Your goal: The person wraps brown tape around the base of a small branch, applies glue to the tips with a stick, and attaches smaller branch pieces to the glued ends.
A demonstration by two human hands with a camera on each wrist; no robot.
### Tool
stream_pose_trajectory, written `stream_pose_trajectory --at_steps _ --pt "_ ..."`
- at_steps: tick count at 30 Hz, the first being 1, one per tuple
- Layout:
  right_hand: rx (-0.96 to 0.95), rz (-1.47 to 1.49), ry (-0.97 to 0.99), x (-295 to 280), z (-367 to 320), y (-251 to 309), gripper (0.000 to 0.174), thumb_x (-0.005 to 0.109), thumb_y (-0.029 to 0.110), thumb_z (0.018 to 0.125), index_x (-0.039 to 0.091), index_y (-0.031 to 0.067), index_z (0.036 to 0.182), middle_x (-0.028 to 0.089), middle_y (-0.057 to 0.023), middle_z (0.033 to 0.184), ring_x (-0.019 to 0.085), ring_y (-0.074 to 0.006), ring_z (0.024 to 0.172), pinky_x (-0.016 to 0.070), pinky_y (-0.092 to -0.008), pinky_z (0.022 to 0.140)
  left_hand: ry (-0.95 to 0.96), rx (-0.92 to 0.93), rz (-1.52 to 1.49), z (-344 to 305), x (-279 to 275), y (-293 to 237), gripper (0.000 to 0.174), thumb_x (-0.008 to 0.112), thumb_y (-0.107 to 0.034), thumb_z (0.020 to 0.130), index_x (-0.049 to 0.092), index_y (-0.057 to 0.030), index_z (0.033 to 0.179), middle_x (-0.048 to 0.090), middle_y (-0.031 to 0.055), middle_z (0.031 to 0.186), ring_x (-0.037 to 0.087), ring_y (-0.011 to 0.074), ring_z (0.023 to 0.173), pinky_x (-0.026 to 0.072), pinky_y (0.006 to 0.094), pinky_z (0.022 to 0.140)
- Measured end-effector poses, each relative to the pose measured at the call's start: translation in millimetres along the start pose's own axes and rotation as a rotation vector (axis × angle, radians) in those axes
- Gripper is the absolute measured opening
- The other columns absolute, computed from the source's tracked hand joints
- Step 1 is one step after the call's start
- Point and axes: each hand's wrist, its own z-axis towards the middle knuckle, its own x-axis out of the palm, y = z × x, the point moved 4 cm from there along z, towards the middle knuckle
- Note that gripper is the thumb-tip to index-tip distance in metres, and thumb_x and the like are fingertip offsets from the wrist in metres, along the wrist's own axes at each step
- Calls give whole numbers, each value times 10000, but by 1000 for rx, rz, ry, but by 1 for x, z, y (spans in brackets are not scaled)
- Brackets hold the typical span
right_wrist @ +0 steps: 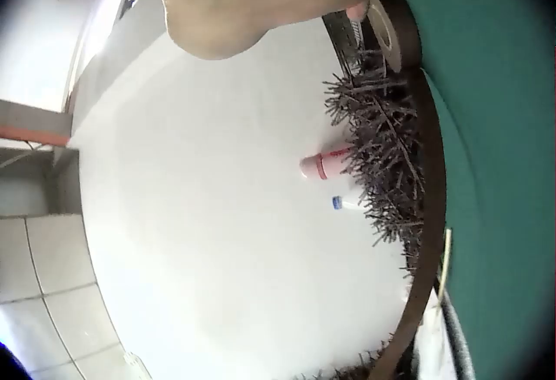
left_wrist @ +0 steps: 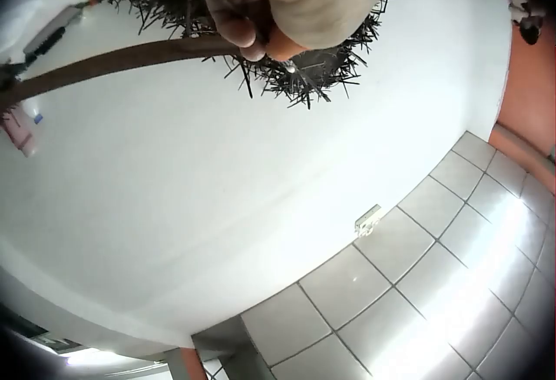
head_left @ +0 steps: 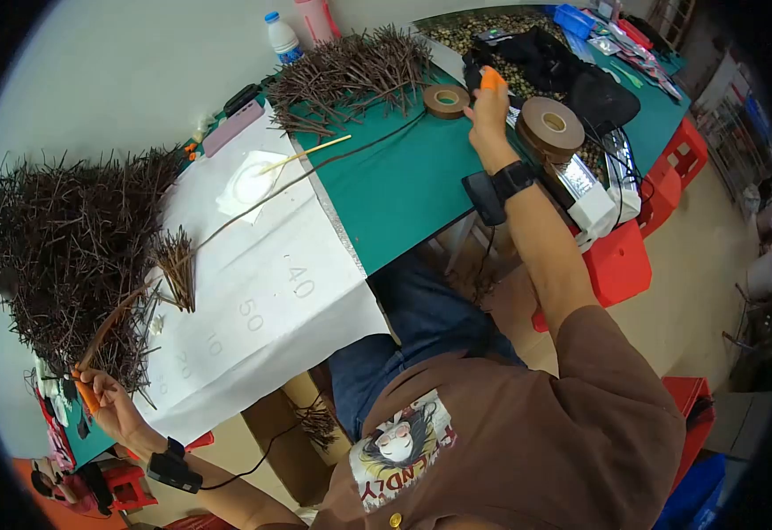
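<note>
In the head view my left hand is at the lower left, beside a big heap of dark brown twigs. Finger and thumb pinch the end of a brown tape strip; something orange shows at these fingertips. From there the strip stretches across the white paper to a brown tape roll on the green table. My right hand is just right of this roll, a fingertip right at its edge. Orange also shows on that hand, whose finger curl is mostly hidden.
White paper with printed numbers carries a small twig bundle and a thin yellow stick. More twigs lie at the back, near a bottle. A larger tape roll is beside my right wrist; red stools stand right.
</note>
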Motion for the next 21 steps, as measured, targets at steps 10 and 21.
stream_pose_trajectory --at_steps 10,21 --pt "-278 70 832 128 -100 78 253 504 130 870 513 21 1098 592 -69 947 540 -128 898 425 -234 766 7 -410 201 -10 51 201 301 506 -97 865 461 54 1121 522 94 986 513 104 781 417 175 567" --pt "412 359 1806 135 -215 63 856 653 397 748 141 101 1367 555 -149 896 566 -152 652 467 -266 636 75 -343 373 -1 125 257 215 521 -125 860 545 23 1014 571 65 942 534 105 755 405 178 548"
